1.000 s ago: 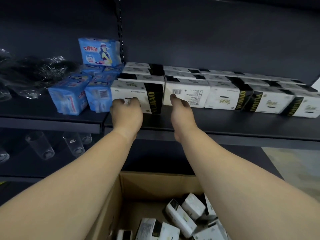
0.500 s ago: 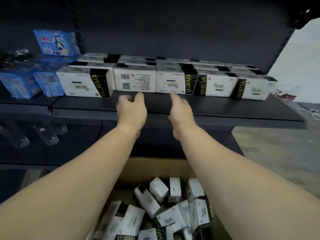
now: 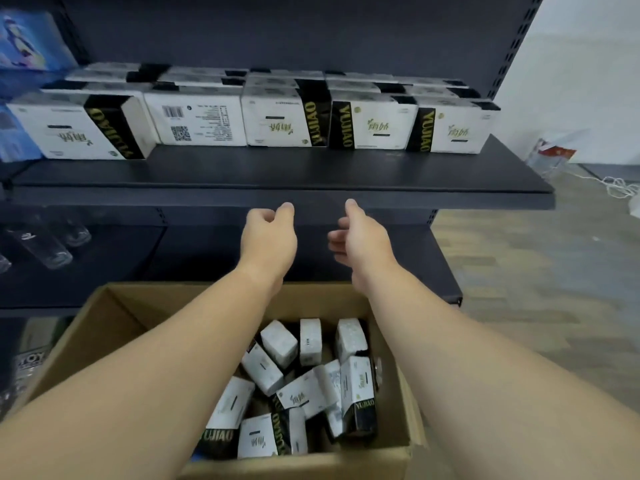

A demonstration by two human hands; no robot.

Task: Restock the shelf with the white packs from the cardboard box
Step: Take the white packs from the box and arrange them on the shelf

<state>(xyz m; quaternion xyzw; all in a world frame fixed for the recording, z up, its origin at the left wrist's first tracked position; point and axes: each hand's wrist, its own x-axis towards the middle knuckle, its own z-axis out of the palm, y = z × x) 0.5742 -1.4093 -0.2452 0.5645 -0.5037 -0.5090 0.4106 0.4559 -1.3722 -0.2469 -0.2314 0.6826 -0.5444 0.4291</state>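
Far left, blue packets point(image 3: 20, 43) cut off by the frame edge, print blurred. Below them, on a lower dark shelf, clear glasses point(image 3: 52, 244) lying dim and hard to make out.

Upper shelf point(image 3: 277, 178): row of white packs point(image 3: 207, 119) with black bands along the back half, further rows behind only partly visible. Front strip of shelf bare.

Centre, both arms reach forward over the cardboard box point(image 3: 86, 327), hands below the shelf's front edge, touching nothing. Left hand point(image 3: 268, 233): fingers loosely curled under, tips hidden behind the knuckles, holding nothing. Right hand point(image 3: 363, 233): fingers relaxed, slightly bent and a little apart, palm turned inward, holding nothing.

In the box, more white packs point(image 3: 298, 386) lie jumbled at angles; the left forearm covers the box's left part, so packs there cannot be seen. Near box wall cut off at the bottom.

Far right, floor, a red-and-white object point(image 3: 554, 154), blurred, and a tangle of white cord point(image 3: 620, 187).
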